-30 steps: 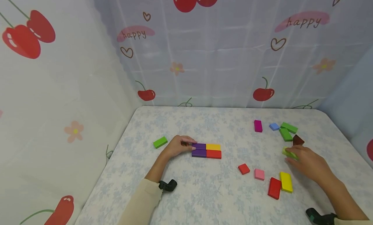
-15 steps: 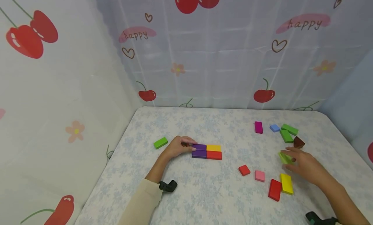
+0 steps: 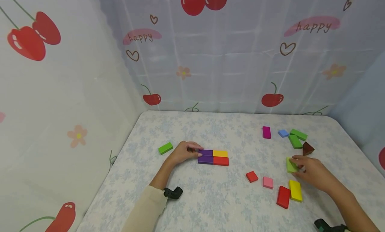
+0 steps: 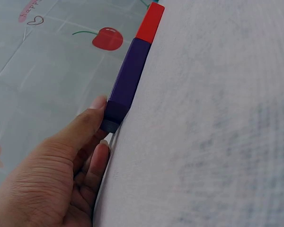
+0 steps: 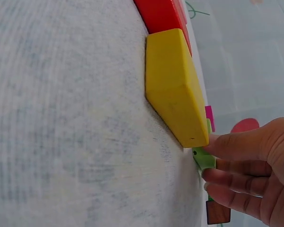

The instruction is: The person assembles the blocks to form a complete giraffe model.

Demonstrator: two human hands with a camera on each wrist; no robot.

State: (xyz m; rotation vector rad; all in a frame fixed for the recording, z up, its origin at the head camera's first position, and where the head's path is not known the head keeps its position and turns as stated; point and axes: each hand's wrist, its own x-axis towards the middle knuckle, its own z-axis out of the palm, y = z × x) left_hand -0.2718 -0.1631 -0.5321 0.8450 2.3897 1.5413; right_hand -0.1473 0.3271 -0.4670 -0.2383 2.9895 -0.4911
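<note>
In the head view, two purple blocks (image 3: 206, 160), a yellow-orange block (image 3: 220, 153) and a red block (image 3: 221, 162) lie flat against one another as a rectangle. My left hand (image 3: 184, 153) holds the rectangle's left end, thumb and index finger at the purple blocks. The left wrist view shows the left thumb (image 4: 87, 124) against a purple block's end (image 4: 128, 75). Further right, my right hand (image 3: 314, 171) grips a light green block (image 3: 290, 165) between thumb and fingers, low over the table. The yellow block (image 5: 173, 85) partly hides that grip in the right wrist view.
Around the right hand lie a yellow block (image 3: 295, 191), a red block (image 3: 283, 197), a pink block (image 3: 267, 182) and a small red block (image 3: 251, 176). Behind it are a brown wedge (image 3: 307, 148), green blocks (image 3: 295, 141), a blue block (image 3: 283, 133) and a magenta block (image 3: 266, 132). Another green block (image 3: 165, 148) lies left.
The right hand has shifted slightly left and toward me, and the light green block has moved and turned with it, away from the brown wedge. The left hand stays put.
</note>
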